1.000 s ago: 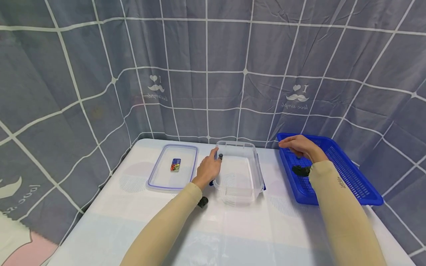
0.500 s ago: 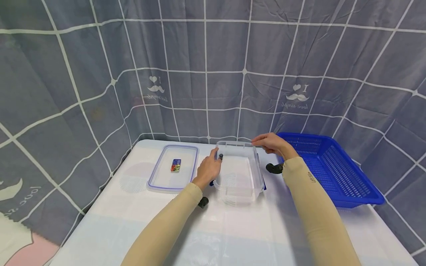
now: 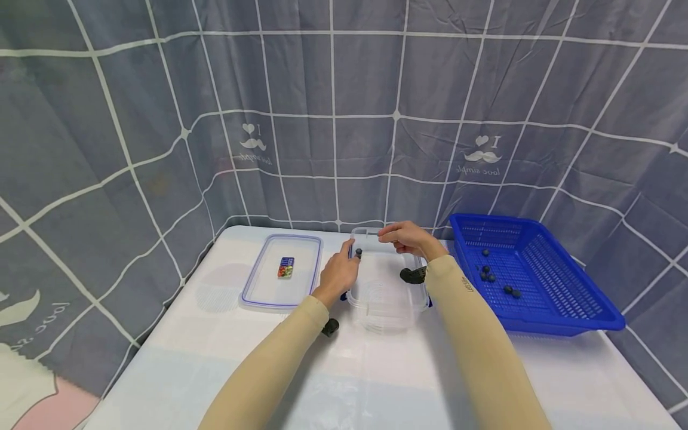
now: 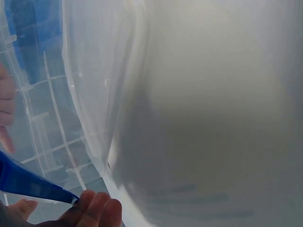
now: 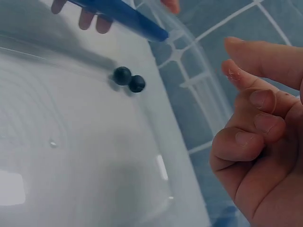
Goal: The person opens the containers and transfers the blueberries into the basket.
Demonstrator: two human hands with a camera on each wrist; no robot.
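Note:
A clear plastic container (image 3: 384, 272) with dark blue side latches stands mid-table. At its left side my left hand (image 3: 340, 275) grips the wall and rim, with fingers around the blue latch (image 4: 35, 184). Two blueberries (image 5: 122, 75) lie together on the container's floor, near the left hand. My right hand (image 3: 412, 240) hovers over the container's far right part. Its thumb and index finger (image 5: 232, 71) are close together and the other fingers curl in; whether it holds something, I cannot tell.
The blue plastic basket (image 3: 564, 325) sits on the right with several blueberries (image 3: 485, 276) in it. Flat on the left lies the clear lid (image 3: 282, 294) with a small coloured label (image 3: 286, 267). A grey curtain (image 3: 360, 149) closes off the back and sides.
My right hand has moved left from over the blue basket to over the container, uncovering the blueberries in the basket. The left hand has stayed at the container's left side.

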